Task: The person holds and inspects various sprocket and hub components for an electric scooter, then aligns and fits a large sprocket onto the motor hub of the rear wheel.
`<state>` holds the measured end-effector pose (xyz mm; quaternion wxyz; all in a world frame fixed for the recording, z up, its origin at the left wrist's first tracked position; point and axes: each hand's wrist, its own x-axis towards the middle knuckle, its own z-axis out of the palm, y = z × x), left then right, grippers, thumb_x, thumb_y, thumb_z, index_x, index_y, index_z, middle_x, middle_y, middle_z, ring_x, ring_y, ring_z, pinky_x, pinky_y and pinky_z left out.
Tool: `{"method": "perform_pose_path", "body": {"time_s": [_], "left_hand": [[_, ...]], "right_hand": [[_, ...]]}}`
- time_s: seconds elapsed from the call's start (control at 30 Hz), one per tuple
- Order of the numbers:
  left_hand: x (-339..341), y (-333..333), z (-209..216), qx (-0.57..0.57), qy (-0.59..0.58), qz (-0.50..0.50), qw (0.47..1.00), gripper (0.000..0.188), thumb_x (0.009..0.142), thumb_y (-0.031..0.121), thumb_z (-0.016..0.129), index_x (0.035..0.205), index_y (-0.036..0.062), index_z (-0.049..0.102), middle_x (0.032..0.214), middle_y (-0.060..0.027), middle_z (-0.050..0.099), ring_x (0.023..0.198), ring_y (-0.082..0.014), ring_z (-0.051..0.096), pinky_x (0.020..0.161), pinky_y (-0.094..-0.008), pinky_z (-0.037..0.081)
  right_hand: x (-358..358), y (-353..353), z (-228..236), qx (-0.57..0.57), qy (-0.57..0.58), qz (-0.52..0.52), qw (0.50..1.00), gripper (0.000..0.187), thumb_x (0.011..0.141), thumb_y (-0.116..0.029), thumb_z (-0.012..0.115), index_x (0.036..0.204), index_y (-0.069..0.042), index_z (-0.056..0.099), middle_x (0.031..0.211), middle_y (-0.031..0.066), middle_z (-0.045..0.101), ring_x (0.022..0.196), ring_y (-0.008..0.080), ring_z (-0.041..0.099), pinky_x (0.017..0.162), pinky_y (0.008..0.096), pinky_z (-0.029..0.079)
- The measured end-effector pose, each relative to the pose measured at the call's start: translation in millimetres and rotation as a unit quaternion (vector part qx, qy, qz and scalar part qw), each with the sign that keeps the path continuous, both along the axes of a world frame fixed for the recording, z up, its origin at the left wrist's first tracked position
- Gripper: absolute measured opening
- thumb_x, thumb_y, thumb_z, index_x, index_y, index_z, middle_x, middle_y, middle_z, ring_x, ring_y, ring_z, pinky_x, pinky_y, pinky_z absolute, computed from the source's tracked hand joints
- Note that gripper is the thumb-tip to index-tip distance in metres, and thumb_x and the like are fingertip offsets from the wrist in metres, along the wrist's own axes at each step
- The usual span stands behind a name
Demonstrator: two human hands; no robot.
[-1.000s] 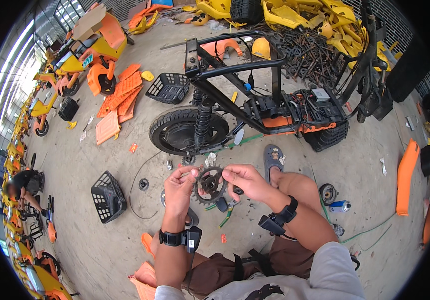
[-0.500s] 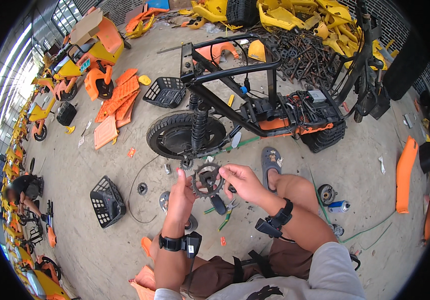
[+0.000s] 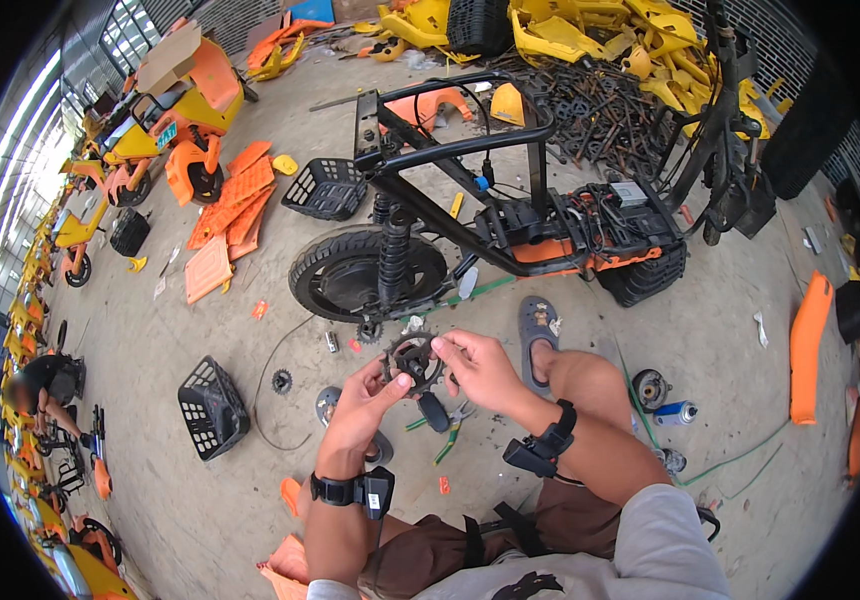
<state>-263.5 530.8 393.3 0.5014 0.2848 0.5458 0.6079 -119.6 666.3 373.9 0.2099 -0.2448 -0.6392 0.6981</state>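
Both hands hold a dark toothed sprocket (image 3: 413, 353) in front of my knees, above the floor. My left hand (image 3: 362, 405) pinches its left and lower edge, with the thumb lying across the near side. On the upper right rim, the thumb and fingers of my right hand (image 3: 482, 372) are closed. Just beyond is the rear wheel (image 3: 312, 290) of a stripped black scooter frame (image 3: 470, 148), apart from the sprocket. Beneath my hands lie green-handled pliers (image 3: 452, 437) and a dark oblong piece (image 3: 435, 412).
A small gear (image 3: 282, 380) and a black basket (image 3: 214, 412) lie to the left. At right stand a blue spray can (image 3: 675, 413) and a round metal part (image 3: 653, 387). Orange panels (image 3: 235, 215), yellow scooters, and piled parts (image 3: 600, 120) lie farther off. Another person (image 3: 47, 385) crouches far left.
My left thumb has come down from pointing up and now rests across the sprocket. The sprocket has tilted in my hands. The whole view has shifted slightly.
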Motion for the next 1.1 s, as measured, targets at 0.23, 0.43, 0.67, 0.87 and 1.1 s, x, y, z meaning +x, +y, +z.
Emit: {"method": "perform_pose_path", "body": {"time_s": [0.23,0.43,0.67,0.87,1.1], "left_hand": [[3.7,1.8,-1.7,-0.078,0.048,0.018,0.996,0.040,0.094,0.017,0.063,0.126,-0.0055,0.054,0.101,-0.0078,0.066,0.089,-0.0126,0.062,0.083,-0.0280,0.050],[-0.8,2.7,-6.9,-0.065,0.041,0.017,0.997,0.036,0.097,0.017,0.059,0.124,-0.0055,0.056,0.100,-0.0082,0.067,0.088,-0.0134,0.062,0.081,-0.0287,0.052],[7.8,6.3,-5.1,-0.009,0.002,0.050,0.999,0.029,0.099,0.019,0.054,0.121,-0.0011,0.054,0.109,-0.0116,0.066,0.095,-0.0187,0.065,0.079,-0.0353,0.055],[2.4,11.1,-4.4,-0.063,0.021,0.064,0.996,0.035,0.098,0.019,0.056,0.125,-0.0018,0.048,0.109,-0.0123,0.066,0.096,-0.0216,0.068,0.072,-0.0321,0.055],[3.6,11.2,-3.0,-0.064,0.003,0.106,0.992,0.032,0.099,0.023,0.054,0.118,-0.0030,0.053,0.109,-0.0139,0.066,0.088,-0.0236,0.069,0.060,-0.0289,0.054]], "right_hand": [[0.9,-5.2,1.4,0.095,-0.040,-0.034,0.994,0.034,0.100,-0.029,0.053,0.091,0.002,0.062,0.052,0.0026,0.053,0.046,0.0085,0.055,0.043,0.0253,0.039],[0.4,-5.3,1.4,0.097,-0.045,-0.035,0.994,0.034,0.100,-0.030,0.053,0.092,0.002,0.062,0.052,0.0029,0.053,0.046,0.0085,0.055,0.044,0.0255,0.039],[-0.1,0.2,-1.4,0.046,-0.045,0.008,0.998,0.032,0.100,-0.030,0.053,0.094,0.001,0.062,0.055,0.0016,0.056,0.047,0.0080,0.055,0.045,0.0245,0.037],[-5.1,7.6,-5.0,-0.080,-0.012,0.043,0.996,0.034,0.100,-0.030,0.052,0.093,0.001,0.063,0.060,0.0022,0.058,0.049,0.0101,0.057,0.048,0.0253,0.040],[0.2,10.8,6.3,-0.203,-0.042,0.070,0.976,0.034,0.101,-0.038,0.049,0.100,-0.007,0.063,0.062,0.0010,0.056,0.049,0.0041,0.045,0.045,0.0192,0.028]]}}
